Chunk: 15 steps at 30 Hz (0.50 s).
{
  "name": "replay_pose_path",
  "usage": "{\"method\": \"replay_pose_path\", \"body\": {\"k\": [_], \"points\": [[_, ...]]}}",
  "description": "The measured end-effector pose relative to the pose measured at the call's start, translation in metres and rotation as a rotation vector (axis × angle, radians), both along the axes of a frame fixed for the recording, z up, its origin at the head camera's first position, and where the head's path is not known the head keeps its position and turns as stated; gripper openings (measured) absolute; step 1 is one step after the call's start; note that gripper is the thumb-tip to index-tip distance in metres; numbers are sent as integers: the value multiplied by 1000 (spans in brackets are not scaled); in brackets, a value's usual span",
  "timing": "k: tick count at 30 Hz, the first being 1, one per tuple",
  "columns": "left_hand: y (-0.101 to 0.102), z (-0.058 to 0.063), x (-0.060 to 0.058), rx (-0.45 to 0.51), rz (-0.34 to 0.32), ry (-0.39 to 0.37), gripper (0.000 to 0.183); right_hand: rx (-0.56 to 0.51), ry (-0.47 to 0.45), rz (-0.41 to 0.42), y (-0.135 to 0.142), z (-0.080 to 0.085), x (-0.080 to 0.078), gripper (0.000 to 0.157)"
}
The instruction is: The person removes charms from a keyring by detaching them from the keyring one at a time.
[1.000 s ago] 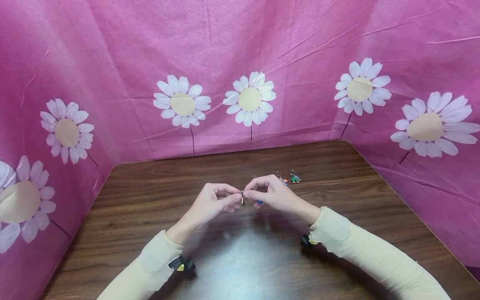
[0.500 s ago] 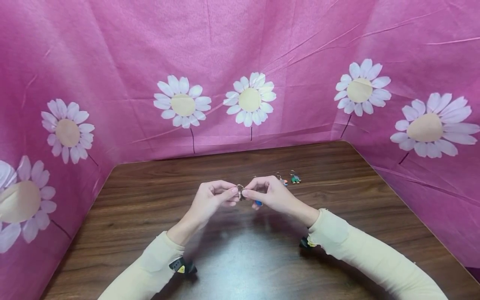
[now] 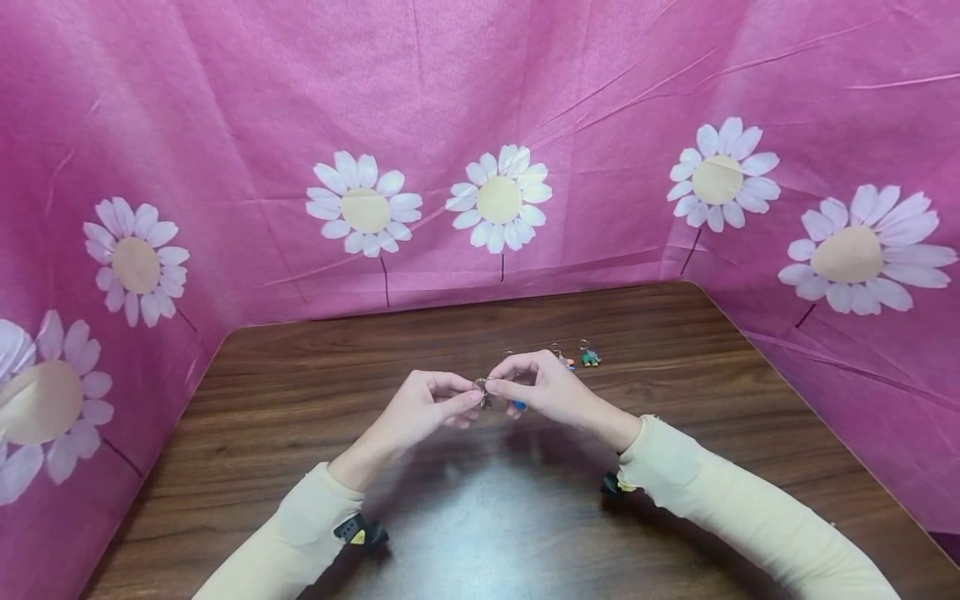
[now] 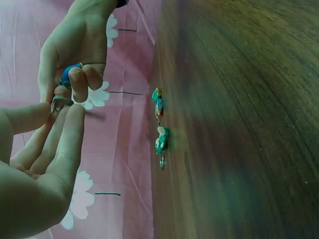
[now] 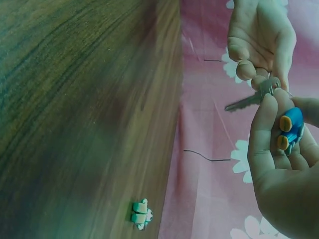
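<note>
Above the middle of the table, both hands meet at a small metal key ring [image 3: 480, 383]. My left hand [image 3: 427, 404] pinches the ring between thumb and fingers. My right hand [image 3: 536, 387] pinches its other side. A silver key [image 5: 244, 103] sticks out between the fingertips in the right wrist view; its head is partly covered by fingers. The keychain's blue figure [image 5: 295, 121], with orange feet, hangs against the right palm, and only a bit of blue shows in the head view. Whether the key is fully on the ring, I cannot tell.
Behind the right hand, a green figure keychain [image 3: 591, 357] lies on the wooden table [image 3: 300, 433]. Beside it is another keychain [image 3: 567, 363] with orange and blue parts, partly hidden by the hand. A pink cloth [image 3: 600, 100] with printed daisies encloses the table.
My left hand shifted slightly left and up, then came back toward the right hand. The key, earlier hanging down, has turned between the fingers. The right hand stays nearly still.
</note>
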<state>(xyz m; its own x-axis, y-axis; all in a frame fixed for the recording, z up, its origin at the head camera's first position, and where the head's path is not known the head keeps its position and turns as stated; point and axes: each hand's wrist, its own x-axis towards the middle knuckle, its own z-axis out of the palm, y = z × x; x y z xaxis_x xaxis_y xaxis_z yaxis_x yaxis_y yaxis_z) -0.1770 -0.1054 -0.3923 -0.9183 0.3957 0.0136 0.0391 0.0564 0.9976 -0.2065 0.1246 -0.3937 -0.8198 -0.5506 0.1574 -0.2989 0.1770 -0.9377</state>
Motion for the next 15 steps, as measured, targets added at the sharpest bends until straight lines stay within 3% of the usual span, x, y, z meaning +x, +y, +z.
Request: {"method": "replay_pose_path", "body": {"k": [7, 15], "points": [[0, 6, -2, 14, 28, 62, 20, 34, 27, 18, 0, 0, -3, 10], [0, 7, -4, 81, 48, 16, 19, -35, -3, 15, -2, -1, -3, 9]]}}
